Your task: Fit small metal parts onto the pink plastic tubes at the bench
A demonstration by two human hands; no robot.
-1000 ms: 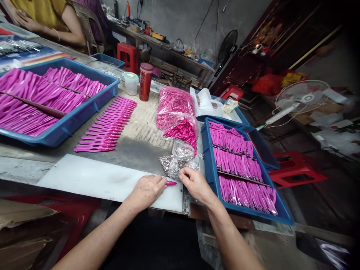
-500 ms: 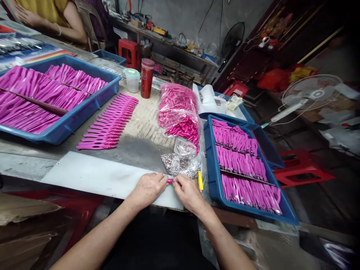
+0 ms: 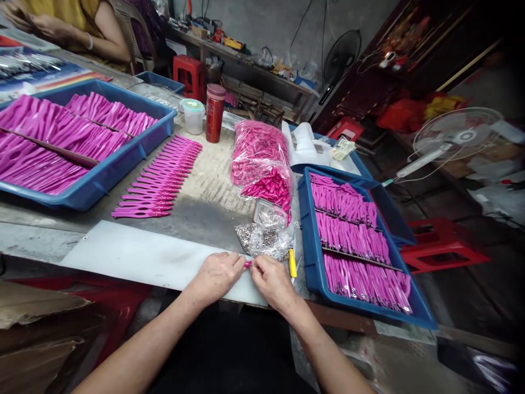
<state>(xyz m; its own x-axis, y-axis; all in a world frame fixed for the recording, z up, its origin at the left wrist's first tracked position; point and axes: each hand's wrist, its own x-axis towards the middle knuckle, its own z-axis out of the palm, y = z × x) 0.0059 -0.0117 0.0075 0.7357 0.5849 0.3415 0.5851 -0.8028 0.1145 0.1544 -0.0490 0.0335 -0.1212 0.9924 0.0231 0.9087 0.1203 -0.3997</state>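
Pink plastic is nearly everything before me. Both my hands meet at 6 o'clock, over the near edge of the white board (image 3: pixel 135 257) on the worktop (image 3: pixel 205 213). My left hand (image 3: pixel 215 276) is pinched on a small pink piece (image 3: pixel 248 264), and only a short stub of it shows past my fingertips. My right hand (image 3: pixel 273 282) is closed on its other end, thumb and forefinger tight together (whether a metal bit sits between them I cannot tell, it is too small).

Just beyond my right hand, at 12 o'clock from it, lies a clear bag of small metal parts (image 3: pixel 264 241), and a yellow tool (image 3: pixel 292 263) rests beside that. Further out, a bulging bag of pink pieces (image 3: pixel 260 164) leans against the bag of metal parts.

As for how far along things are, I judge a good deal is done. The blue tray (image 3: pixel 310 246) at 3 o'clock holds three packed rows of pink handles, a neat row of handles (image 3: pixel 159 180) lies on the worktop at 10 o'clock, and the large blue tray (image 3: pixel 118 169) past it is full. The bags look well stocked, so plenty seems left.

At 11 o'clock, a co-worker's arm (image 3: pixel 102 38) rests at the far end. A red flask (image 3: pixel 215 113) stands near 12.
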